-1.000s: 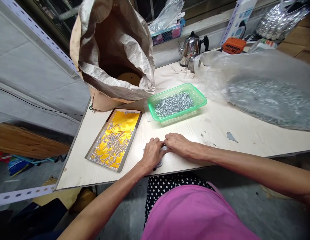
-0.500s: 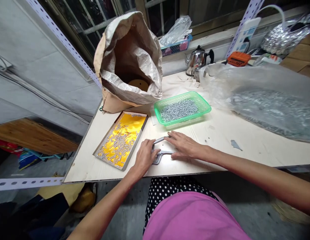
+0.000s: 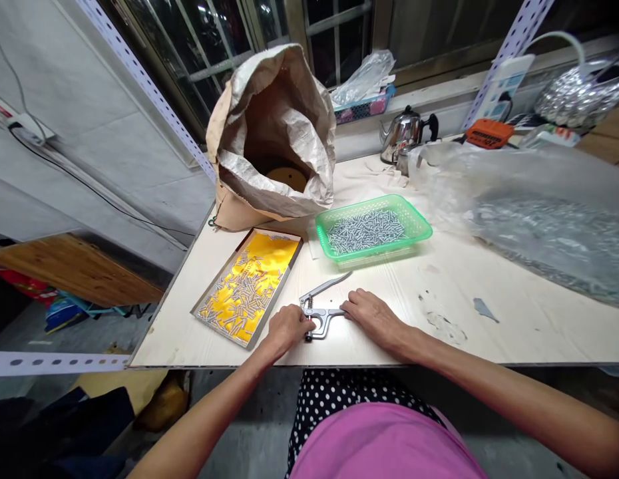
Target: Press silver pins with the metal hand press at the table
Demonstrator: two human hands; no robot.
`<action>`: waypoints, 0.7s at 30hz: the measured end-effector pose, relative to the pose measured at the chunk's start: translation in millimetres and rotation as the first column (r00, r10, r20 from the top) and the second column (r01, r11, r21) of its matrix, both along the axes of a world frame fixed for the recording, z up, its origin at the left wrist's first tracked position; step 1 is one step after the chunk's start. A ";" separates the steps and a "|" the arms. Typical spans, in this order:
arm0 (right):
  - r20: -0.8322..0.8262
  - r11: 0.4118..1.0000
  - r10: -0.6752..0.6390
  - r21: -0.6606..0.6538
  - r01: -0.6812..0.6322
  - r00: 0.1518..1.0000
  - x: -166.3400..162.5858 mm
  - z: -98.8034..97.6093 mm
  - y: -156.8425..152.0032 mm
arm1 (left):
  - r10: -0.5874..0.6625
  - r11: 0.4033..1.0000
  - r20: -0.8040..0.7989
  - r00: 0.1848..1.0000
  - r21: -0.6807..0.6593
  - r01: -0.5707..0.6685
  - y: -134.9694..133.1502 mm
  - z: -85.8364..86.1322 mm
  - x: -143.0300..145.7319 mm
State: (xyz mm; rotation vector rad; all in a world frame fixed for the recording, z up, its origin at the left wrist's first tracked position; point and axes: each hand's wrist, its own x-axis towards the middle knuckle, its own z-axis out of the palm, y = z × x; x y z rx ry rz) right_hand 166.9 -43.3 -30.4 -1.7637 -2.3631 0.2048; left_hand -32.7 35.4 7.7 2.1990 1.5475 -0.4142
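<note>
A pair of grey metal snap-fastener pliers lies on the table with its handles spread and a spring near the pivot. My left hand is closed at the jaw end, thumb and fingers around the head; a small red spot shows by the thumb. My right hand has its fingers closed on the end of the lower handle. The upper handle sticks up free toward the green basket. Left of my left hand is a shallow tray with a yellow lining and many small metal pins.
The green basket holds a heap of small metal pieces. A large open paper sack stands behind the tray. To the right lies a clear plastic bag of metal parts. A steel kettle and an orange box stand at the back.
My right hand has come off the upper handle and now grips only the lower one. The upper handle stands free. My left hand has shifted slightly down at the jaws. The view has tilted slightly.
</note>
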 end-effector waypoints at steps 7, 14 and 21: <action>-0.015 0.995 -0.097 -0.027 0.096 0.995 10.0 -0.5 0.7 | -0.249 0.953 -0.125 0.960 0.147 0.266 4.3 24.5 -16.6; -0.029 0.992 -0.119 -0.038 0.118 0.992 13.3 -3.3 -2.2 | -0.502 0.701 0.476 0.722 0.713 0.017 40.7 131.6 34.3; -0.041 0.992 -0.116 0.038 0.117 0.992 12.7 -14.5 -6.0 | -0.205 0.836 0.266 0.942 0.549 0.027 82.7 95.3 -30.5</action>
